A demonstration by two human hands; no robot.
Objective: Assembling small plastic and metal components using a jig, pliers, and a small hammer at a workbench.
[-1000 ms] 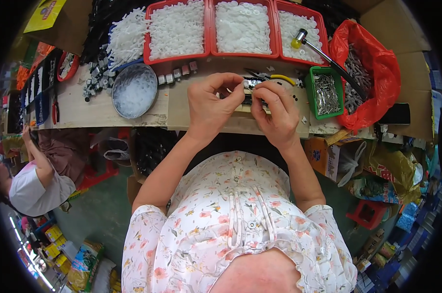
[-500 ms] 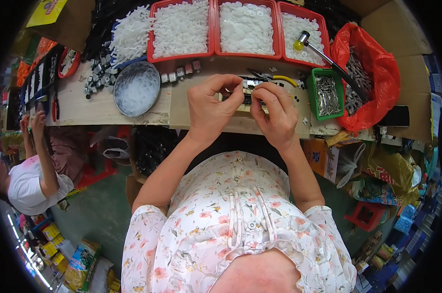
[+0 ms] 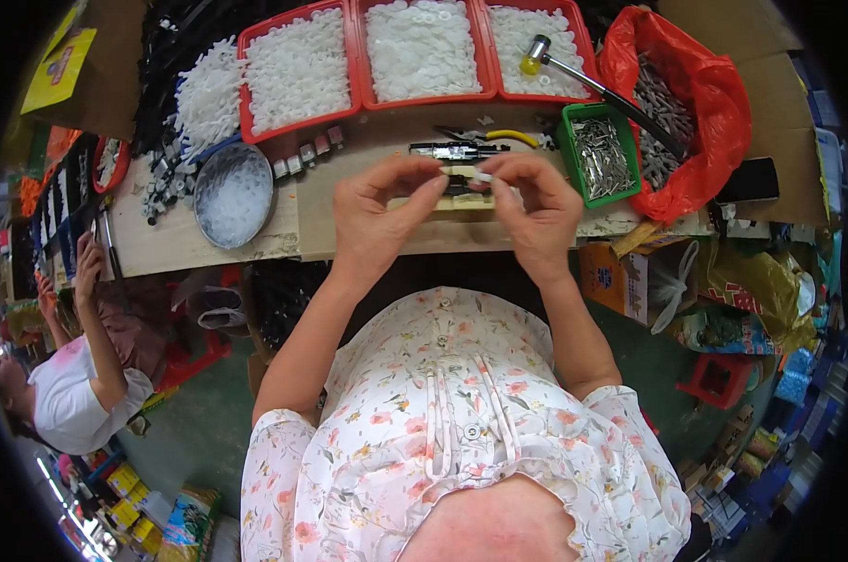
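My left hand (image 3: 379,208) is over the bench, thumb and forefinger pinched; what they hold, if anything, is too small to make out. Opposite it, my right hand (image 3: 539,204) pinches a small white plastic piece (image 3: 481,177) between thumb and fingertips. The two sets of fingertips are a short gap apart. Below them, partly hidden by the hands, lies a cream-coloured block (image 3: 455,202) with a dark part on it. Just beyond the fingertips rests a narrow black and chrome strip (image 3: 459,150). Behind that are yellow-handled pliers (image 3: 510,137).
Red trays (image 3: 426,101) of white plastic parts line the back. A hammer (image 3: 611,96) lies across the right tray and a red bag (image 3: 728,122) of grey pieces. A green bin (image 3: 608,195) holds metal pins. A metal bowl (image 3: 202,208) stands left. A co-worker (image 3: 77,393) sits far left.
My hands have drawn apart and away from the black and chrome strip, which now lies uncovered on the bench. The white piece is in my right fingertips. The whole view has shifted slightly.
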